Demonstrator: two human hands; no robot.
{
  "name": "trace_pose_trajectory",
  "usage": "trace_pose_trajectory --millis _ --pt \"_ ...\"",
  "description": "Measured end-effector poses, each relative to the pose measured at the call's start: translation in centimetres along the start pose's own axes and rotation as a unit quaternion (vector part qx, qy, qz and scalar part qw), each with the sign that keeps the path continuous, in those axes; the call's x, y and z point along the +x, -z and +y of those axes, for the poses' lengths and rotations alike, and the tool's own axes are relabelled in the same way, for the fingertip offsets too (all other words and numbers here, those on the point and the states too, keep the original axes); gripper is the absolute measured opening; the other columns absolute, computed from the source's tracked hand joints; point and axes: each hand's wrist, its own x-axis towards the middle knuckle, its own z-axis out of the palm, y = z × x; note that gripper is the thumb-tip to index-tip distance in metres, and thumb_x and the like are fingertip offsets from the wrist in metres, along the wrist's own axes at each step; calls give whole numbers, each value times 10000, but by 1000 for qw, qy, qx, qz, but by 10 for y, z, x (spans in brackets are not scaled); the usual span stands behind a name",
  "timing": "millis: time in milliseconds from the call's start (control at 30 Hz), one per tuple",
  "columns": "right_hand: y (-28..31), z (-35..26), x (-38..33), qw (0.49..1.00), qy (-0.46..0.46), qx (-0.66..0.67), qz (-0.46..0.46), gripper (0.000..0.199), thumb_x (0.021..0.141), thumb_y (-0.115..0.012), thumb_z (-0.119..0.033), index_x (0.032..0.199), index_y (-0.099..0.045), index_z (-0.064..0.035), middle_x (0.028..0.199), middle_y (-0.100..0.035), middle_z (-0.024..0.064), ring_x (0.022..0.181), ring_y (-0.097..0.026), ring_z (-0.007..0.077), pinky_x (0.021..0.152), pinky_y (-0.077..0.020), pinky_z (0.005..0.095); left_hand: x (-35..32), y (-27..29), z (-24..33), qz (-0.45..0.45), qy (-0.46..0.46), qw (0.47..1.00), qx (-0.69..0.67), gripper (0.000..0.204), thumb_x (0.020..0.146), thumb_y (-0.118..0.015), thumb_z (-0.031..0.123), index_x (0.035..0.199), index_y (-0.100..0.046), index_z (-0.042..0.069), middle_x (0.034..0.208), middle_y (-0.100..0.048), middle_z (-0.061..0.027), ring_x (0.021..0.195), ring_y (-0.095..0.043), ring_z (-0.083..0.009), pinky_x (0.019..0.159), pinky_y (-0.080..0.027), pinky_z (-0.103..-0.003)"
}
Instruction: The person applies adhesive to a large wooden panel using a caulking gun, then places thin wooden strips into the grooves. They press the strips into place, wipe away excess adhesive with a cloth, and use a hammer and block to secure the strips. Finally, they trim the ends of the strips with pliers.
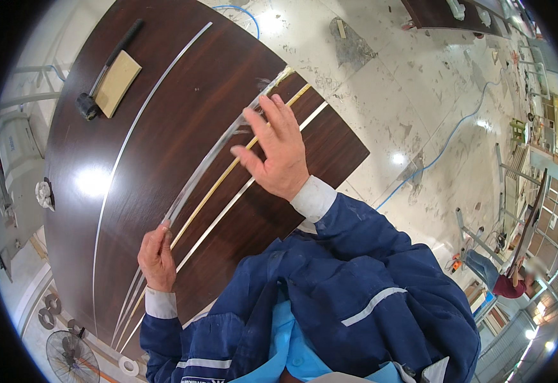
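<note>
A large dark brown wood-grain panel (pixel 158 147) lies in front of me, crossed lengthwise by several narrow strips and lines. My left hand (pixel 158 257) is at its near left, fingertips pinched together on a silvery, translucent-looking strip (pixel 203 167). My right hand (pixel 278 150) hovers over or rests lightly on the far part of that strip, fingers spread; contact is hard to tell. Beside the strip runs a yellowish strip (pixel 210 193), then a pale white one (pixel 218 218). Whitish smears show around the silvery strip's far end.
A black mallet (pixel 88 106) and a wooden block (pixel 118 83) lie on the panel's far left, near a thin pale line (pixel 123 140). A crumpled white cloth (pixel 44 195) sits at the left edge. A fan (pixel 69 355), a blue hose (pixel 446 153) and another person (pixel 507 285) are beyond.
</note>
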Motion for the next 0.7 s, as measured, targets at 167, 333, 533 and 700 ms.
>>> trace_pose_trajectory --millis 167,333,533,700 --pt "12 27 -9 995 42 -38 -86 636 912 -778 -439 1480 -612 -204 1680 -351 219 1563 -273 501 1237 -268 649 12 -29 32 -32 -4 995 -95 213 1024 -667 21 1222 -744 35 1054 -756 -120 923 -721 -213 837 -560 -312" --pt "18 55 -4 993 48 -42 -103 524 898 -795 -426 1359 -694 -196 1616 -444 192 1546 -309 485 1231 -286 650 22 -57 50 -40 17 993 -105 222 1024 -658 6 1232 -736 29 1029 -744 -110 901 -704 -185 816 -556 -300" --pt "21 76 0 990 59 -21 -123 437 876 -817 -443 1236 -745 -207 1530 -523 150 1518 -358 462 1224 -306 644 27 -71 44 -75 63 988 -116 227 1028 -650 5 1238 -734 22 993 -733 -107 880 -701 -181 802 -559 -301" --pt "19 82 0 989 54 -8 -135 421 864 -830 -428 1201 -752 -188 1500 -552 130 1508 -380 447 1227 -302 642 32 -72 40 -95 87 984 -125 218 1026 -652 4 1229 -733 15 996 -738 -111 869 -705 -185 802 -559 -302"
